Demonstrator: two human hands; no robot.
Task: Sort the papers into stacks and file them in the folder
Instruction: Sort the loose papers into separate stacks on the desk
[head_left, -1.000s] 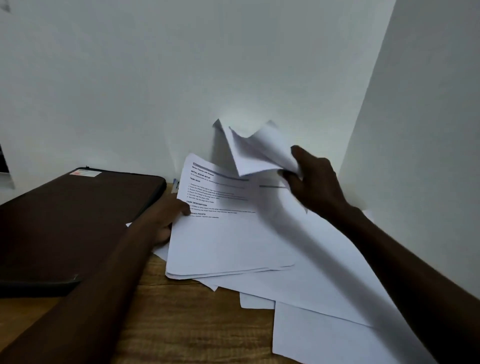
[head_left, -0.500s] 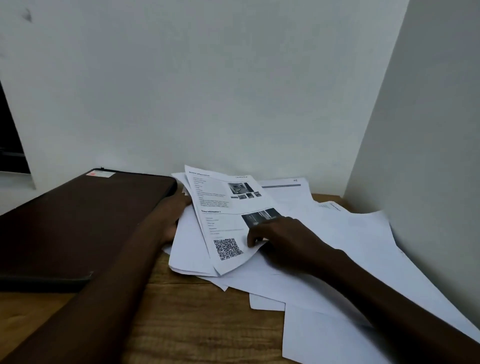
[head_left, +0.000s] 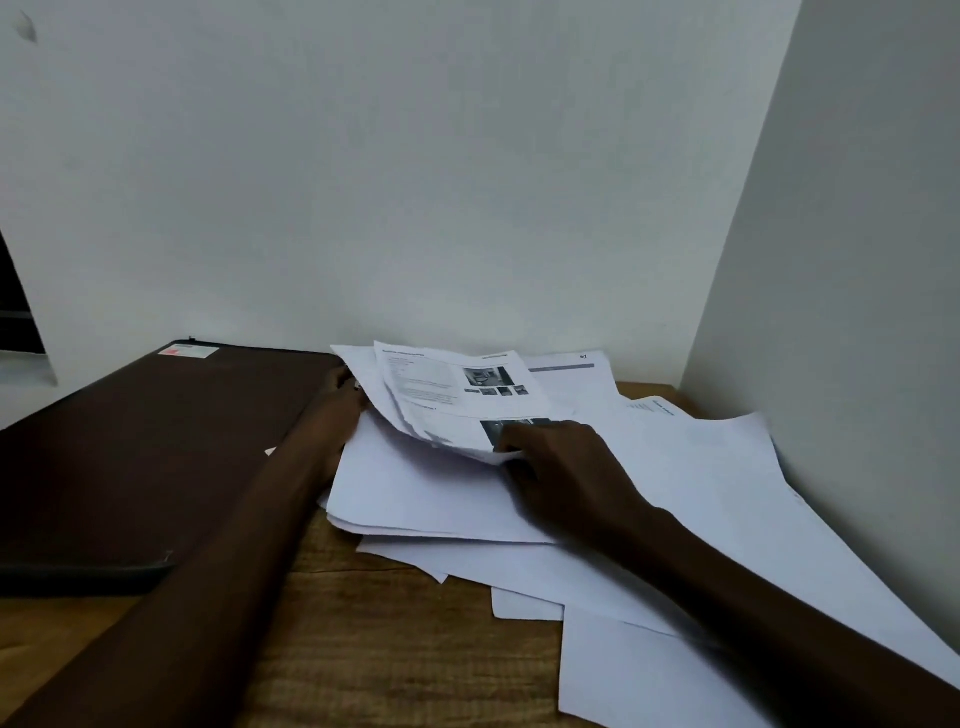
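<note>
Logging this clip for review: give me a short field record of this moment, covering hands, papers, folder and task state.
setting: wooden table in a white-walled corner
left hand: at the left edge of the gathered stack, steadying it
right hand: fingers pressing on the printed sheet with photos, which is bowed up on top of the stack
loose papers: spread untidily to the right and front
folder: dark, closed, flat on the table left of the stack
task state: sorting under way; nothing filed yet
</note>
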